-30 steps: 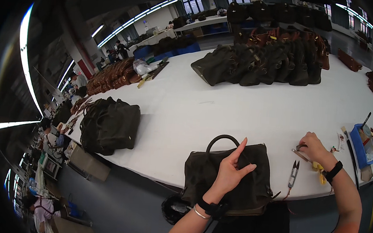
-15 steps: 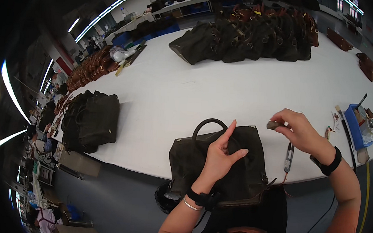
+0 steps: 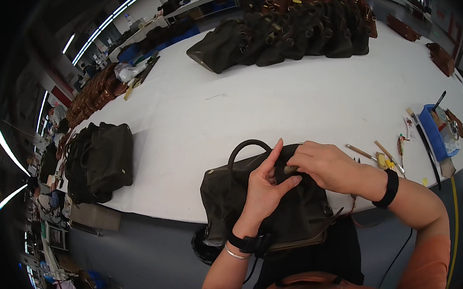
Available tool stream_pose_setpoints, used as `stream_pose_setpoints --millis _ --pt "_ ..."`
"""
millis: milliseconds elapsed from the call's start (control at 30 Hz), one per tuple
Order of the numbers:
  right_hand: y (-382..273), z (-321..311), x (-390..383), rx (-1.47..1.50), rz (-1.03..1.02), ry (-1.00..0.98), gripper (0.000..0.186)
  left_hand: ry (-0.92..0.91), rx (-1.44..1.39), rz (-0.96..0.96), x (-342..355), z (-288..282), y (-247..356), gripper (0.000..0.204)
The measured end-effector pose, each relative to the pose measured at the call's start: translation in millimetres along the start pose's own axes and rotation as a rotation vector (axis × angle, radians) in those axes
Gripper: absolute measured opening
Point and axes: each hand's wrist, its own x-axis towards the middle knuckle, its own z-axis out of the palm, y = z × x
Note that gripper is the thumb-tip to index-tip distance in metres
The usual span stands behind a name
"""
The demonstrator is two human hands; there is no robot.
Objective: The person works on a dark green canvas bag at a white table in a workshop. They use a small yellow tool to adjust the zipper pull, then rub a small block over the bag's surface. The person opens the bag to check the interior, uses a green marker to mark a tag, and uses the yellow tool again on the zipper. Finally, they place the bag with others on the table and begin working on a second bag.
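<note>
A dark olive handbag [image 3: 222,197] lies at the table's near edge, its rounded handle [image 3: 242,145] standing up. My left hand [image 3: 263,192] rests on the bag by the handle, index finger stretched out and thumb apart, the other fingers partly hidden. Close against it, my right hand [image 3: 321,164] is closed on a small brownish piece [image 3: 290,169], pressed to the bag between my left thumb and index finger. The fingers cover most of that piece, so its kind is unclear.
Right of the bag lie wooden-handled tools [image 3: 361,151] and a small yellow block [image 3: 382,160]. Beyond them stands a blue tray [image 3: 431,126] of supplies. More dark bags [image 3: 101,159] sit at left, with a long row [image 3: 281,40] across the far side of the white table [image 3: 190,115].
My right hand has moved left with the small piece, from above the table onto the bag beside my left hand. The tools it hid now show. The whole view has shifted slightly.
</note>
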Motion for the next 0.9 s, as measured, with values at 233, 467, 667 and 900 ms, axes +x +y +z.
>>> stream_pose_setpoints --millis 233,467,667,900 --pt "-12 20 1 -0.018 0.046 0.149 0.026 0.006 -0.146 0.034 1 9 3 0.085" --pt "-23 3 -18 -0.097 0.134 0.214 0.028 0.020 0.043 -0.030 -5 -5 1 0.087" --pt "-19 31 -10 -0.109 0.133 0.269 0.023 -0.002 -0.195 0.034 0 4 -5 0.084" --pt "-18 -19 -54 0.075 0.436 0.320 0.019 -0.044 -0.176 0.010 -5 -1 1 0.082"
